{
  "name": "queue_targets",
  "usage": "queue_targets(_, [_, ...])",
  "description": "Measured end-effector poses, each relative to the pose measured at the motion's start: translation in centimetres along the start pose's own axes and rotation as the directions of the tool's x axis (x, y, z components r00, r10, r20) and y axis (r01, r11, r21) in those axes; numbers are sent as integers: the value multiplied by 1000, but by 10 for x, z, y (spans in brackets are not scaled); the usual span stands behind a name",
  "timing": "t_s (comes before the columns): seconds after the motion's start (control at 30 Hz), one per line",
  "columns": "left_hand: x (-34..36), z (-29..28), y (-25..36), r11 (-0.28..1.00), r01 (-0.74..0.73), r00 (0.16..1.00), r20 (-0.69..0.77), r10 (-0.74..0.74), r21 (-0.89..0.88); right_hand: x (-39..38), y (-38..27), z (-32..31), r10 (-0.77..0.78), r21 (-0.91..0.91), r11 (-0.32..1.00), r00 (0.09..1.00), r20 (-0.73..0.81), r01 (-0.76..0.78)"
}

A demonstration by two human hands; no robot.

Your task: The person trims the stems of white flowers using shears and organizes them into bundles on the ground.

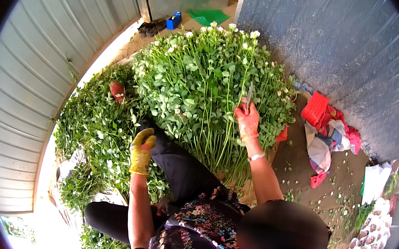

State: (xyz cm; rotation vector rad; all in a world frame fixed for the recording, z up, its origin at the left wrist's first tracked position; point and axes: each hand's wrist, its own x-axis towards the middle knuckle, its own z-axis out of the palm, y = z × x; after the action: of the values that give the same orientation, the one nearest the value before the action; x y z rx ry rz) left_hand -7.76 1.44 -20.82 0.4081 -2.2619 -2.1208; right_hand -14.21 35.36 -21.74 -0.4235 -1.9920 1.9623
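My left hand (141,151), in a yellow glove, is raised above my dark trouser leg. Its fingers are loosely curled, with a gap between thumb and fingers and nothing visible inside. In a reddish-orange glove, my right hand (248,121) is closed around a pair of scissors (250,93), whose metal blades point away from me. The scissors are over a large heap of leafy white roses (199,81); the blooms are at the far end and the bare stems run toward me. Whether a blade touches a stem, I cannot tell.
Leafy cuttings (94,119) pile up at left around a reddish shoe (116,91). A red plastic basket (315,109) and crumpled cloth (322,146) lie at right. Wrapped flower bunches (363,243) stand lower right. Corrugated metal walls (56,62) enclose the space. A blue object (173,20) is behind.
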Motion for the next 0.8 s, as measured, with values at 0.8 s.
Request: queue_targets(0.8, [17, 51, 32, 787, 139, 986, 9, -167, -601, -16, 29, 44, -202, -333, 923, 979, 8, 193])
